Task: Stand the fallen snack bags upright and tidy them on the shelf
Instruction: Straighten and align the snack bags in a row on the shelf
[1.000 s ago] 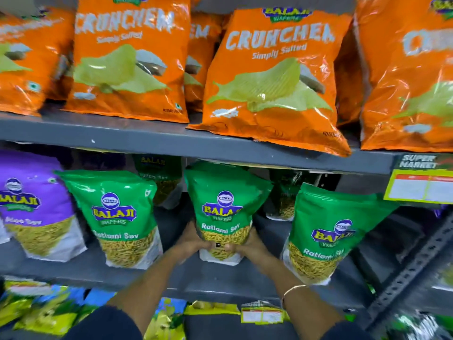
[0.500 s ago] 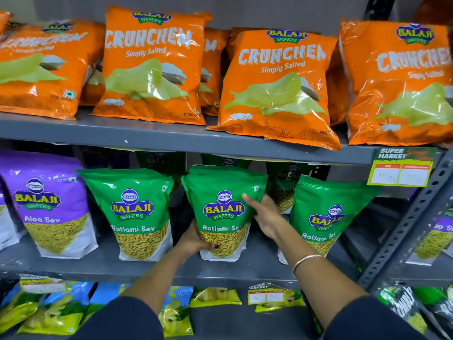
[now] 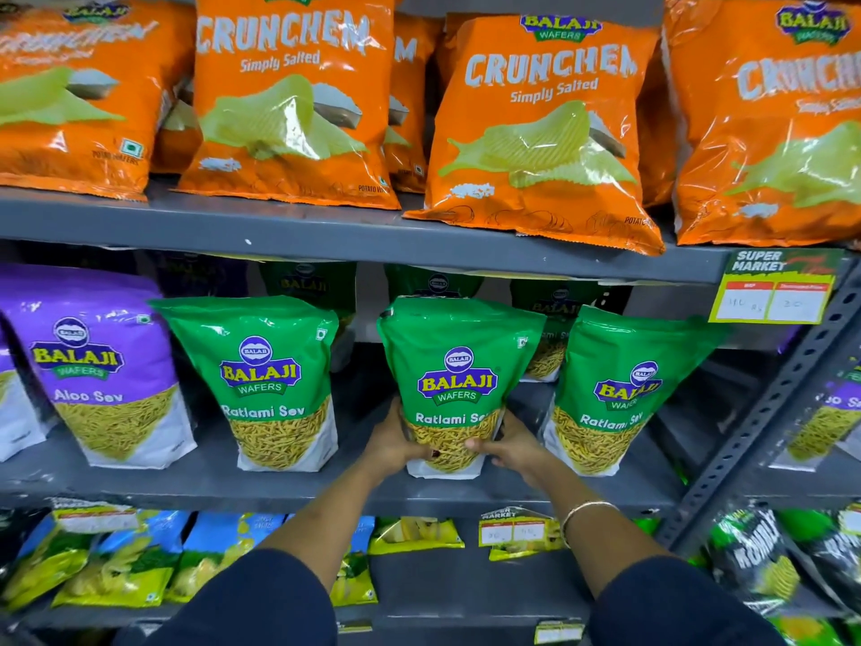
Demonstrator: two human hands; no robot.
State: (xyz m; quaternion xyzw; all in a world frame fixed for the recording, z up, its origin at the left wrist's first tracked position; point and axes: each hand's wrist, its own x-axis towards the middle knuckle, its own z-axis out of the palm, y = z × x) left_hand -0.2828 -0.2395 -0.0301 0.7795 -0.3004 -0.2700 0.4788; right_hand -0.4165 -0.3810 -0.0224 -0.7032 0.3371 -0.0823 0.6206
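A green Ratlami Sev bag (image 3: 454,361) stands upright in the middle of the grey middle shelf (image 3: 279,489). My left hand (image 3: 393,442) grips its lower left side and my right hand (image 3: 512,447) grips its lower right side, thumbs on the front. Another green Ratlami Sev bag (image 3: 265,380) stands upright to the left. A third green bag (image 3: 615,389) leans slightly at the right. A purple Aloo Sev bag (image 3: 100,366) stands at the far left. More green bags sit half hidden behind the front row.
Orange Crunchem chip bags (image 3: 536,132) fill the upper shelf. A yellow price tag (image 3: 773,291) hangs from that shelf's right edge. Yellow and blue bags (image 3: 116,561) lie on the lower shelf. A perforated grey upright (image 3: 764,426) runs diagonally at the right.
My right hand has dropped from the side of the middle green bag to its lower right corner. Both hands now hold the bag's base. The view shifted closer.
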